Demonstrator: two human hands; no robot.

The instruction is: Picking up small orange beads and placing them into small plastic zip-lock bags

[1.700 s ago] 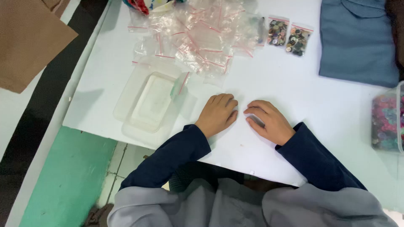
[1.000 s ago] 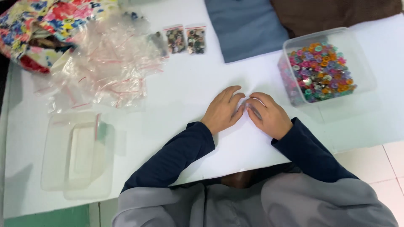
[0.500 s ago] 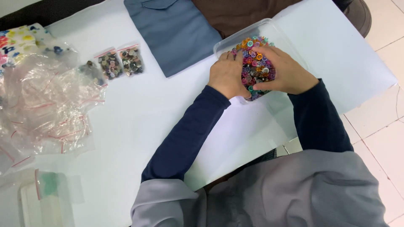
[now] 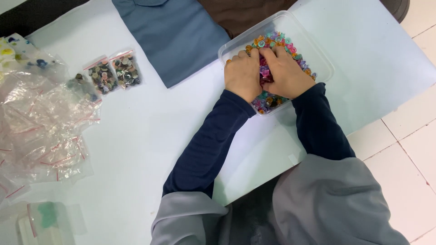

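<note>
While knuckles-up, left hand (image 4: 243, 75), right hand (image 4: 284, 72), in buttons (image 4: 272, 97)

Two hands (image 4: 243, 75) (image 4: 286, 75), one clear tub (image 4: 318, 54), two filled button bags (image 4: 102, 76) (image 4: 126, 69), two folded cloths (image 4: 177, 34) (image 4: 240, 13).

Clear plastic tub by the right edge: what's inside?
The clear tub holds small multicoloured buttons. The left hand and right hand are in it, covering the middle; their fingertips are hidden.
</note>
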